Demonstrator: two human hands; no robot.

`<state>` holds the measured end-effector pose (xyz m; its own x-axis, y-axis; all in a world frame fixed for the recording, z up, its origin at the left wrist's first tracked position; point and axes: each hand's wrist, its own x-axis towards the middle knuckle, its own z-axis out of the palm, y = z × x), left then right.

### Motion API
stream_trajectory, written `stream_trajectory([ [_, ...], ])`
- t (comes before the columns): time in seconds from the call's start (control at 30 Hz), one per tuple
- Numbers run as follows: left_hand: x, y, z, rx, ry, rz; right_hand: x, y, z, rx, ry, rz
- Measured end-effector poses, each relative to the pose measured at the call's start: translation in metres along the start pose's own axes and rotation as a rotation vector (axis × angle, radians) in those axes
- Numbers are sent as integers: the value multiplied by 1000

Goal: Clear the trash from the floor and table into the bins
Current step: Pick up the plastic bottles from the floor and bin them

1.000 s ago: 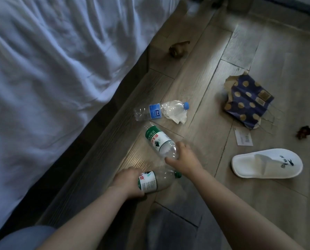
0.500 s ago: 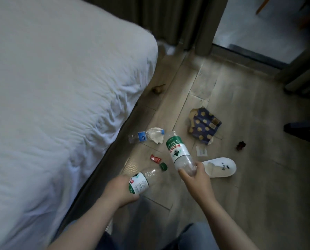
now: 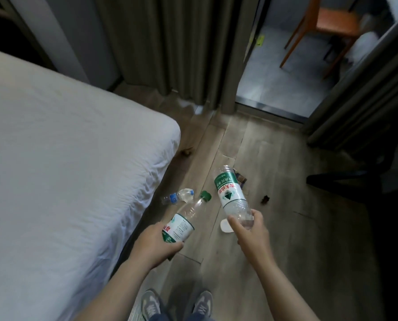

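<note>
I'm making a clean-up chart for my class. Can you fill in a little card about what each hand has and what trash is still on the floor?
left hand: holds capped bottle with green cap
right hand: holds uncapped bottle by its base
still on floor: crushed blue-label bottle, small dark scrap, brown scrap by bed
bins: none in view

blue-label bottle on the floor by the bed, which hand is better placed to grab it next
Neither is free, but the left hand, holding a green-capped plastic bottle, hangs nearer the crushed blue-label bottle.
</note>
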<state>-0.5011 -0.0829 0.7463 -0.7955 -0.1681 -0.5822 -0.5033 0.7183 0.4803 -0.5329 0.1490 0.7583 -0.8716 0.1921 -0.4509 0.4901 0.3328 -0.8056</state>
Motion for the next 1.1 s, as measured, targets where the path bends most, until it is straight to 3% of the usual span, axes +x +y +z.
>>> stream_trajectory([
  [0.2, -48, 75, -58, -218, 133, 64, -36, -58, -56, 79, 127, -110],
  [0.33, -69, 121, -93, -293, 236, 243, -49, -96, -82, 141, 204, -225],
  [0.5, -103, 171, -123, -481, 238, 453, -83, -137, -112, 238, 298, -367],
  [0.67, -138, 214, -143, -567, 137, 659, -142, -169, -141, 426, 448, -447],
  [0.83, -187, 245, -158, -588, -67, 922, -222, -180, -152, 584, 699, -486],
  [1.1, -256, 228, -125, -533, -442, 1160, -350, -125, -120, 713, 1135, -389],
])
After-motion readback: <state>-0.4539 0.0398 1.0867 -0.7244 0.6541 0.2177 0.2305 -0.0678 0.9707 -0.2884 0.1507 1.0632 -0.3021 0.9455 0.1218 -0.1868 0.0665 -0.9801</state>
